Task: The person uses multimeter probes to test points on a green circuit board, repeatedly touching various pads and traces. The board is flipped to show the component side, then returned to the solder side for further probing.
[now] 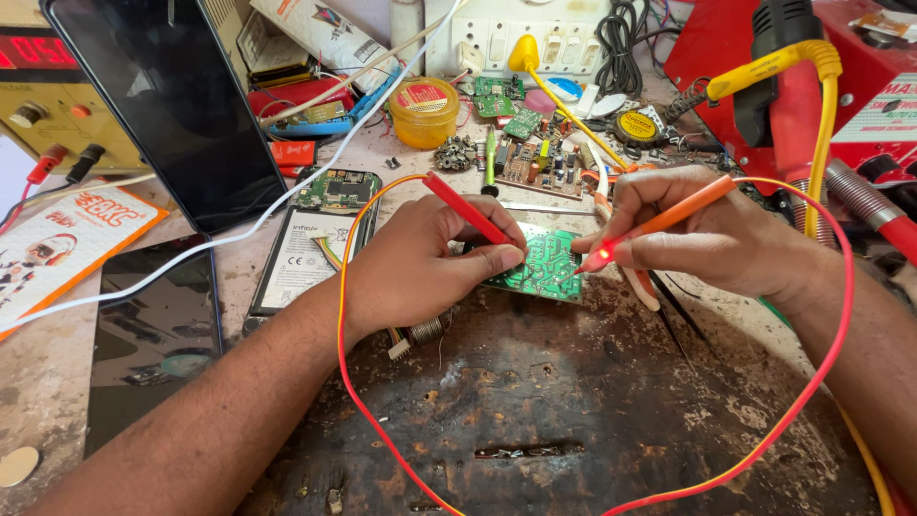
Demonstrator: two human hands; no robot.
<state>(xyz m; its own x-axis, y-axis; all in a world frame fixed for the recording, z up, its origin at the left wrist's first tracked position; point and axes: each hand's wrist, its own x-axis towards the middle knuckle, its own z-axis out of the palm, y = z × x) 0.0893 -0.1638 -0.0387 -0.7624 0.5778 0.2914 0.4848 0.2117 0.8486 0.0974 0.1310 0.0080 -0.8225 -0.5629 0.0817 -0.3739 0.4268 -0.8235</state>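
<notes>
Closely, we look down on a scorched, cluttered bench (pixel 573 420) with our two hands meeting over a small green circuit board (pixel 543 266) at its middle. Far left a dark tablet (pixel 177 105) leans upright; a black phone (pixel 153 334) lies flat at near left, and an opened phone (pixel 315 248) with its battery showing rests just left of our left wrist. A red machine (pixel 764 57) stands at far right. Our left hand (pixel 420 268), closed around a red probe (pixel 468 212), rests on the board's left edge, the probe slanting down to the right. Our right hand (pixel 707 234) pinches an orange probe (pixel 659 225) slanting down to the left, its tip touching the board's right edge. A red lead (pixel 363 401) loops toward us, joining both probes.
</notes>
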